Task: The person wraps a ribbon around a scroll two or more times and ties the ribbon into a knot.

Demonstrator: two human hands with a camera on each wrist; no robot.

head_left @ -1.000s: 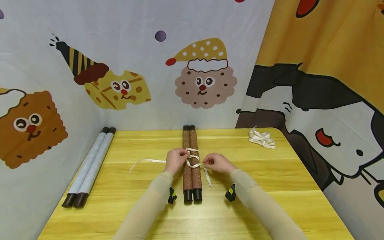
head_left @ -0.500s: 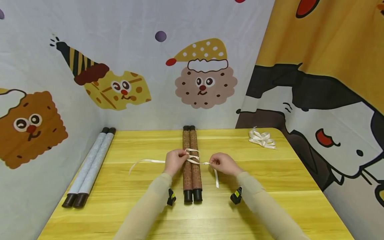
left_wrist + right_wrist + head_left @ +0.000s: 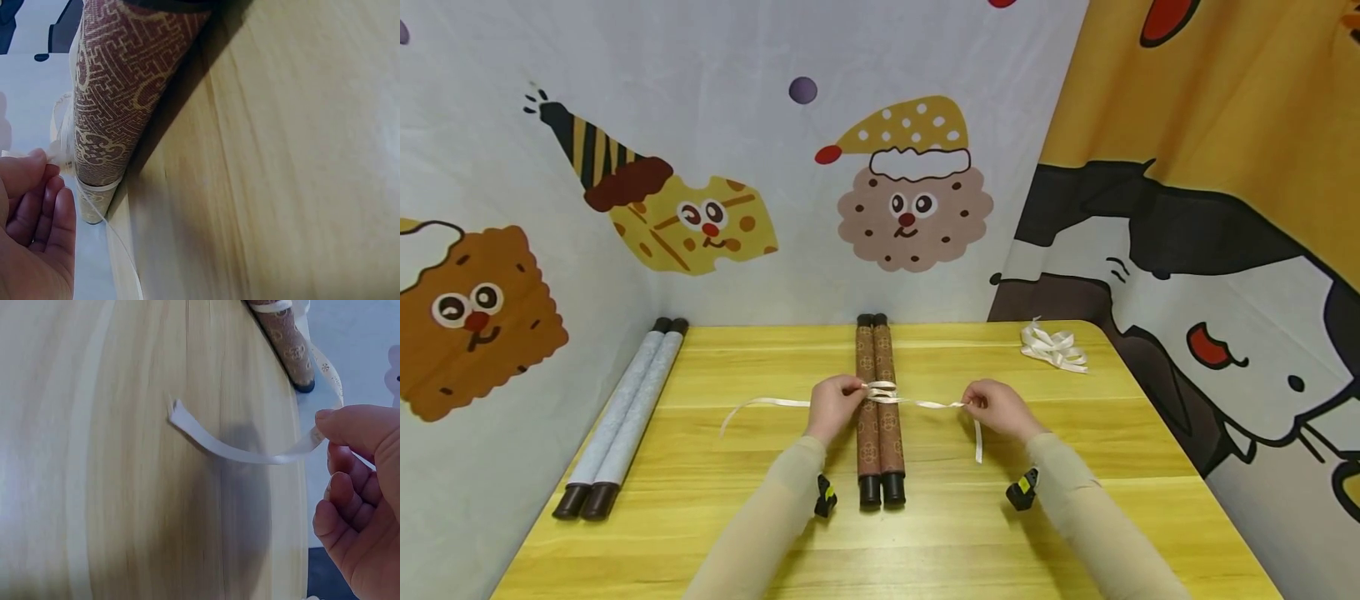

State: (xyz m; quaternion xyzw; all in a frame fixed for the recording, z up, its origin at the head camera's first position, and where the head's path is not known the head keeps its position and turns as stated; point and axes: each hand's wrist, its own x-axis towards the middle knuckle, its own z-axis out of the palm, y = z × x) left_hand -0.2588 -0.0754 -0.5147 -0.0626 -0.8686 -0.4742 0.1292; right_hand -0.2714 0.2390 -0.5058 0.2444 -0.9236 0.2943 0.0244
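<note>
Two brown patterned scrolls [image 3: 891, 442] with dark end knobs lie side by side on the wooden table, bound around the middle by loops of cream ribbon [image 3: 932, 405]. At their left side my left hand [image 3: 832, 408] pinches the ribbon between thumb and forefinger; the left wrist view shows this grip close beside the scroll [image 3: 119, 106]. A loose ribbon tail trails left past that hand. My right hand [image 3: 1003, 408], off to the right, pinches the other length, which runs nearly straight from the scrolls. Its free end [image 3: 231, 453] dangles below my fingers in the right wrist view.
Two pale blue scrolls [image 3: 638, 417] with dark knobs lie along the table's left edge. A heap of cream ribbon [image 3: 1054, 347] sits at the back right. Cartoon-printed curtain [image 3: 722, 75] hangs behind and beside the table [image 3: 1075, 533].
My right hand has moved right, drawing the ribbon out from the scrolls. The loops around them have pulled closer together and flatter. My left hand has stayed almost in place.
</note>
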